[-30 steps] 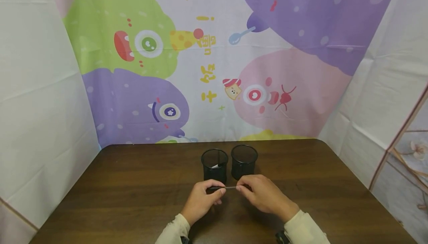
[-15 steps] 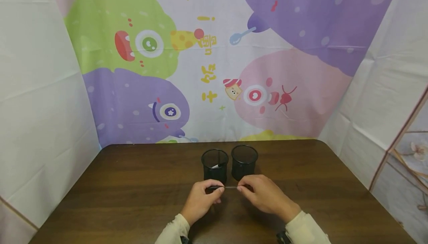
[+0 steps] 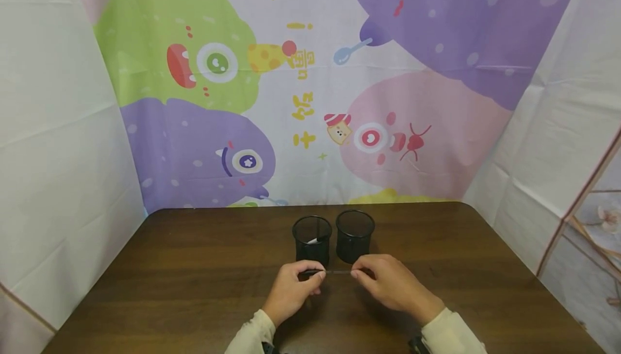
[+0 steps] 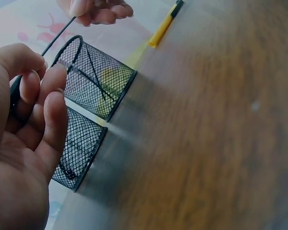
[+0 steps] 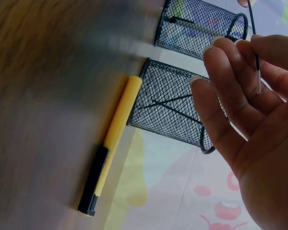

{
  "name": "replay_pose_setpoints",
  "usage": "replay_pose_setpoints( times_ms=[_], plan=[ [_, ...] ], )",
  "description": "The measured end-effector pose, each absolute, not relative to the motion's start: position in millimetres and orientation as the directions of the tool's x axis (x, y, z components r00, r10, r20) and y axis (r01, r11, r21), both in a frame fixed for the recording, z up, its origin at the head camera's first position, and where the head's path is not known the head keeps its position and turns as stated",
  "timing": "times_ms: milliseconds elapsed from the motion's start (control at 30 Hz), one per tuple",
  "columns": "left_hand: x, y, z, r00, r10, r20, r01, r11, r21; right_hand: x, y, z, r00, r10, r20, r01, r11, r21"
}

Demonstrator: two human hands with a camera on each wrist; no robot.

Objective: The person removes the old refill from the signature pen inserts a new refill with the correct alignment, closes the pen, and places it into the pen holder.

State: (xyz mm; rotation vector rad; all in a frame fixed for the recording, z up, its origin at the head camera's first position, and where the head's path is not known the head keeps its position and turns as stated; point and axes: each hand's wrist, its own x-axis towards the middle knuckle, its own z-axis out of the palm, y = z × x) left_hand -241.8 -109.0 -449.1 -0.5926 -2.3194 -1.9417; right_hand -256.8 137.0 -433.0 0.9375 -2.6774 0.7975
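My left hand (image 3: 291, 292) holds a dark pen barrel (image 4: 14, 92), mostly covered by the curled fingers. A thin pen refill (image 3: 342, 272) stretches level from it across to my right hand (image 3: 395, 289). Thumb and forefinger of the right hand pinch the refill; in the right wrist view its dark ink column ends in a clear tip (image 5: 258, 81) beyond the pinch. Just behind the hands stand two black mesh pen cups, a left cup (image 3: 312, 253) and a right cup (image 3: 353, 247). A white piece (image 3: 312, 241) shows inside the left cup.
A yellow stick-shaped item (image 5: 119, 117) with a black clip-like part lies on the table beside one cup; the head view does not show it. The brown table (image 3: 208, 268) runs back to a cartoon-printed cloth (image 3: 310, 176), with pale cloth at both sides.
The right hand has drawn a little to the right, so the gap between the hands is wider and more of the refill shows. The left hand and the cups stay put.
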Motion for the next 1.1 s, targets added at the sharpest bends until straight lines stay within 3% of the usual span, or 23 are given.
replay_pose_setpoints(
  times_ms=[733,1100],
  plan=[
    [-241.9,-108.8,-449.0,-0.930,0.246,0.272,0.314,0.151,0.937,-254.5,151.9,-433.9,-0.822,-0.501,0.271,-0.569,0.691,-0.446],
    [-241.0,-109.6,-447.4,-0.930,0.248,0.270,0.313,0.153,0.937,-258.0,157.0,-436.3,-0.867,-0.457,0.198,-0.497,0.779,-0.382]
  ],
)
